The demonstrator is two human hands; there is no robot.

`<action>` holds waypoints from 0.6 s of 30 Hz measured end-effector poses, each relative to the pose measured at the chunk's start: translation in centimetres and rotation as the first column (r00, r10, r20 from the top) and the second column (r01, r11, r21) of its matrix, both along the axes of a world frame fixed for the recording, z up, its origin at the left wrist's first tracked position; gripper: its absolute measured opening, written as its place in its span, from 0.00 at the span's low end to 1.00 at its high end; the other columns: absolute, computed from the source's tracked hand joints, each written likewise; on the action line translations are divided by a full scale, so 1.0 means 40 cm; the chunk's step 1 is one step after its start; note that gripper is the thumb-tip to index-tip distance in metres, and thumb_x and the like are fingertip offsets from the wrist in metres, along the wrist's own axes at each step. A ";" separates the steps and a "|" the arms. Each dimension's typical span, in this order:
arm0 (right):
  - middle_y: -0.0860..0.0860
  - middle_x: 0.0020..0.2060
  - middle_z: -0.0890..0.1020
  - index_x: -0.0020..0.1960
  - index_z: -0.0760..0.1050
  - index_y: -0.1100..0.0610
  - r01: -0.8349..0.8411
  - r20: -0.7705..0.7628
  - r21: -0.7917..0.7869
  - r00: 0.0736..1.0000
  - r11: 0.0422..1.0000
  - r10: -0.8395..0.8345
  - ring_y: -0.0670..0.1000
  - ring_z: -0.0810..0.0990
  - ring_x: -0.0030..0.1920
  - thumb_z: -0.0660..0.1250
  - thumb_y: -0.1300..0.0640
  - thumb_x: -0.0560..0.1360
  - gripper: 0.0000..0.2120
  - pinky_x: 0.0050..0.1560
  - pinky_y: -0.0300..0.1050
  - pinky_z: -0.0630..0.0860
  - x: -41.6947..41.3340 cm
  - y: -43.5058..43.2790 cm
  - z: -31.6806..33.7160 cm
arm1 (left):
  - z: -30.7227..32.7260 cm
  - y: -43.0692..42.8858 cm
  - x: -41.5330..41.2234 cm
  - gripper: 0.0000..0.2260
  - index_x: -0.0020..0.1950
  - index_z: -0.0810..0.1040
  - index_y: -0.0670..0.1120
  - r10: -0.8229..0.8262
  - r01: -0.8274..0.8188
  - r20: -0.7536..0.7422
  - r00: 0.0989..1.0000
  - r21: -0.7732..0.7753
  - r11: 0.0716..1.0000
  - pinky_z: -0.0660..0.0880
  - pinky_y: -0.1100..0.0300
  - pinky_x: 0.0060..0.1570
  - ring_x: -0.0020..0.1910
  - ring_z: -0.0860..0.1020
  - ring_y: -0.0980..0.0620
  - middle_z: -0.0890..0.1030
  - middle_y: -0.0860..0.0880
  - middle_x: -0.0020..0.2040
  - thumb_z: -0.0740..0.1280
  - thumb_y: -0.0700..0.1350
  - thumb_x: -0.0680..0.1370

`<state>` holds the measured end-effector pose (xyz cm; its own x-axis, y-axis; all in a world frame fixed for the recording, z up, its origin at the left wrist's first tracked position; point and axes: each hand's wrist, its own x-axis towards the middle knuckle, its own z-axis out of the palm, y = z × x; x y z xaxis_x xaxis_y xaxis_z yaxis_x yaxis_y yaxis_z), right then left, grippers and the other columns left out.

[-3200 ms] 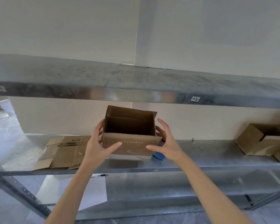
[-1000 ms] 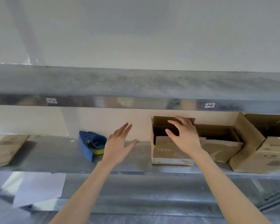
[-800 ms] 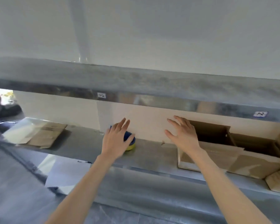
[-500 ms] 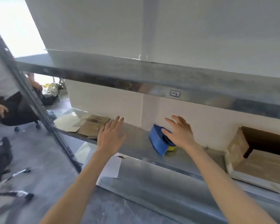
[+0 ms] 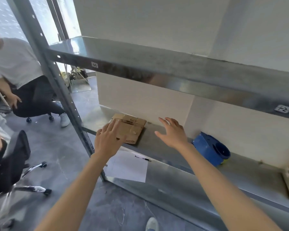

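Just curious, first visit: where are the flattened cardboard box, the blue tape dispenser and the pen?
flattened cardboard box (image 5: 132, 129), head view, on its bare top face.
blue tape dispenser (image 5: 205, 150), head view, on its flat blue side.
pen (image 5: 143, 158), head view, on the middle of its barrel.

- A stockroom or packing area: galvanised steel shelving (image 5: 173, 75) on a punched upright (image 5: 63, 94), its bays marked with small labels (image 5: 95, 65).
- Flattened cardboard (image 5: 132, 127) and a blue tape dispenser (image 5: 208, 149) lie on a shelf.
- A castor chair (image 5: 18, 157) and a seated person (image 5: 20, 64) on the grey floor (image 5: 65, 155) give it an office side.
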<state>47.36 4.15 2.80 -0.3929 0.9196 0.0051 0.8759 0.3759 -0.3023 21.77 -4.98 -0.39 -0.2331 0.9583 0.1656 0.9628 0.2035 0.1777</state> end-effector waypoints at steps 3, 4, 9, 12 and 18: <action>0.50 0.78 0.59 0.79 0.53 0.45 -0.020 0.006 -0.031 1.000 0.999 0.020 0.53 0.54 0.77 0.58 0.37 0.78 0.33 0.72 0.53 0.59 -0.076 0.049 -0.030 | -0.022 0.046 -0.045 0.31 0.80 0.55 0.54 0.005 -0.005 0.014 1.000 -0.023 1.000 0.57 0.49 0.73 0.78 0.57 0.49 0.55 0.53 0.80 0.52 0.66 0.80; 0.51 0.77 0.59 0.79 0.53 0.45 -0.025 0.004 -0.040 1.000 0.999 0.025 0.53 0.55 0.77 0.58 0.37 0.78 0.33 0.72 0.53 0.59 -0.100 0.068 -0.042 | -0.030 0.063 -0.061 0.31 0.80 0.54 0.54 0.008 -0.008 0.013 1.000 -0.030 1.000 0.56 0.49 0.73 0.78 0.56 0.49 0.55 0.53 0.81 0.52 0.66 0.80; 0.51 0.77 0.60 0.79 0.53 0.45 -0.032 0.010 -0.109 0.999 0.994 0.033 0.53 0.56 0.77 0.59 0.36 0.78 0.34 0.72 0.53 0.61 -0.201 0.149 -0.113 | -0.082 0.134 -0.133 0.32 0.81 0.51 0.54 0.019 -0.017 0.013 1.000 -0.111 0.994 0.55 0.50 0.74 0.79 0.54 0.51 0.52 0.55 0.81 0.51 0.66 0.80; 0.51 0.77 0.61 0.79 0.53 0.46 -0.031 0.029 -0.150 0.999 0.988 0.036 0.54 0.58 0.76 0.60 0.36 0.77 0.35 0.72 0.53 0.62 -0.237 0.171 -0.157 | -0.129 0.163 -0.169 0.32 0.81 0.50 0.55 0.041 -0.031 0.055 0.998 -0.174 0.984 0.54 0.50 0.75 0.79 0.53 0.51 0.52 0.55 0.81 0.52 0.66 0.80; 0.53 0.79 0.55 0.81 0.48 0.48 0.049 0.017 -0.310 0.999 0.949 -0.045 0.55 0.53 0.78 0.61 0.37 0.78 0.38 0.75 0.56 0.57 -0.279 0.163 -0.229 | -0.181 0.230 -0.231 0.34 0.81 0.50 0.55 0.032 0.006 0.132 0.991 -0.274 0.962 0.58 0.48 0.73 0.78 0.56 0.49 0.53 0.53 0.81 0.54 0.67 0.79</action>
<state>36.20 10.66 -6.38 -0.3478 0.8924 -0.2874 0.8938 0.2231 -0.3889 12.51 4.23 -7.62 -0.2481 0.9592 -0.1358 0.9308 0.2748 0.2409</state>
